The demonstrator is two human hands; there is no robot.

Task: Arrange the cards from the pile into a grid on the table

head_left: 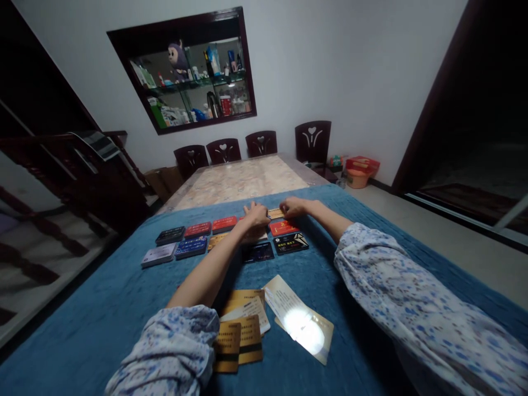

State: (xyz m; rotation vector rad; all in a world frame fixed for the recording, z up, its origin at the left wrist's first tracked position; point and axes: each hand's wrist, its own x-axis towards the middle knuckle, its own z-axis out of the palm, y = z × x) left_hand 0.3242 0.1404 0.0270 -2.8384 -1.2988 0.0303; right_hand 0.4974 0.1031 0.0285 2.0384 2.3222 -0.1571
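My left hand (pixel 256 213) reaches over the far rows of cards with its fingers apart, touching or nearly touching the left end of a gold card (pixel 275 213). At that card's right end my right hand (pixel 293 207) has its fingers bent together on the edge. Just below lies a red card (pixel 284 227), and nearer me a black VIP card (pixel 291 243) and a dark card (pixel 258 252). Part of the middle cards is hidden under my left hand and forearm.
Stacks of red cards (pixel 224 224), blue cards (pixel 191 246), black cards (pixel 170 235) and silver cards (pixel 159 254) stand left on the blue cloth (pixel 124 308). Loose gold cards (pixel 250 338) and pale cards (pixel 284 300) lie near me. Chairs (pixel 312 140) stand beyond.
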